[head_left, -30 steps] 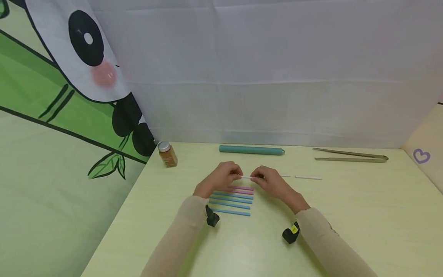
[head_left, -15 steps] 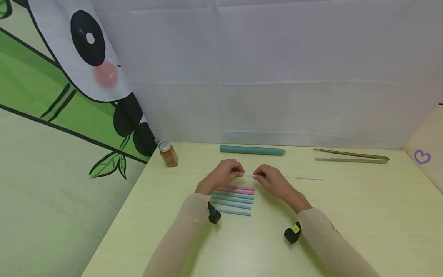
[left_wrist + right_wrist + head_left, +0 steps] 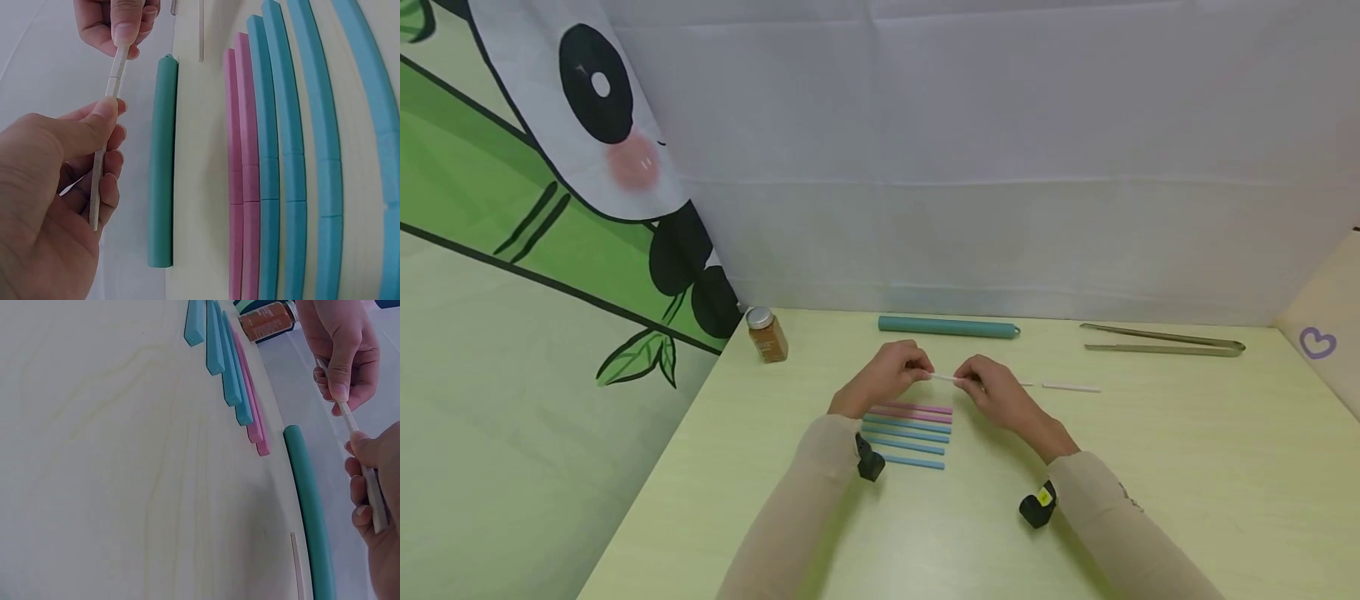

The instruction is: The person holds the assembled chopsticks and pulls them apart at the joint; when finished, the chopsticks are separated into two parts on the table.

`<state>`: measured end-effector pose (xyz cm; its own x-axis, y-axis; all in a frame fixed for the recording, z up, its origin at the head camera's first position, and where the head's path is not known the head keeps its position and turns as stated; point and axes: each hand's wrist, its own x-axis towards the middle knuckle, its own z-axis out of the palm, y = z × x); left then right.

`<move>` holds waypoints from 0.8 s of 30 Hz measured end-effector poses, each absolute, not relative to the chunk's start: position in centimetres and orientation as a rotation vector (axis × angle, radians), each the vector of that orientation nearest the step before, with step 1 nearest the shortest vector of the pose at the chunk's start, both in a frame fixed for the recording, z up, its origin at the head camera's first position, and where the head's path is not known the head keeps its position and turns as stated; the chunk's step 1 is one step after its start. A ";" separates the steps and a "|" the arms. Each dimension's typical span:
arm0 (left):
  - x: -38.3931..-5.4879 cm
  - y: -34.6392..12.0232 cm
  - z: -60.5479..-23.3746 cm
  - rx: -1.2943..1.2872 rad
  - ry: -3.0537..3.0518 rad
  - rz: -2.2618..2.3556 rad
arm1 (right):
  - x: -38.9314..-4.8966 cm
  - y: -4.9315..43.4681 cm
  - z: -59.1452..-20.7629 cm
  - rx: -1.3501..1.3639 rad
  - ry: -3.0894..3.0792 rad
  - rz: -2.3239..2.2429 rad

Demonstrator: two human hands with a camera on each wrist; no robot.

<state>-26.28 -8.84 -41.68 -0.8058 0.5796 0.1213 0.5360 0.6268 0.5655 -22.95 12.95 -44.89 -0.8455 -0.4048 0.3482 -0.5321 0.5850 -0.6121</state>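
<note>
My left hand (image 3: 883, 379) and right hand (image 3: 998, 400) pinch one thin white stick (image 3: 943, 377) between thumbs and fingers, held up off the table. A seam crosses this stick (image 3: 114, 78) in the short stretch between the two thumbs; its ends run back into the palms. Just nearer to me lie two pink sticks (image 3: 925, 408) and several blue sticks (image 3: 913, 447), side by side, with seams across them in the left wrist view. Right of the right hand, another white stick (image 3: 1071, 387) lies flat, and the tip of one more (image 3: 1027, 384) shows past that hand.
A teal cylinder (image 3: 949, 327) with a small loop at one end lies along the table's back edge. Long metal tongs (image 3: 1165, 351) lie at the back right. A jar (image 3: 769, 340) with a silver lid stands at the back left, before a white cloth (image 3: 970, 242).
Both hands have risen slightly and shifted a little right in view, with the white stick between them. Slightly more of the stick shows between the fingers. The things on the table lie as before.
</note>
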 end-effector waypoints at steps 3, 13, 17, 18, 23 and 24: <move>-26.4 -8.7 -41.5 0.969 2.780 0.924 | -23.0 13.1 -44.7 0.778 -2.639 1.097; -26.5 -8.2 -41.5 0.953 2.795 0.933 | -22.9 13.6 -44.8 0.783 -2.603 1.084; -26.6 -8.1 -41.5 0.958 2.811 0.934 | -22.9 13.7 -44.8 0.774 -2.612 1.072; -26.6 -8.1 -41.5 0.961 2.814 0.935 | -22.9 13.8 -44.8 0.774 -2.611 1.070; -26.5 -7.9 -41.4 0.963 2.823 0.941 | -22.9 14.1 -44.9 0.798 -2.583 1.083; -26.5 -7.9 -41.5 0.960 2.821 0.945 | -22.9 14.2 -45.0 0.803 -2.578 1.083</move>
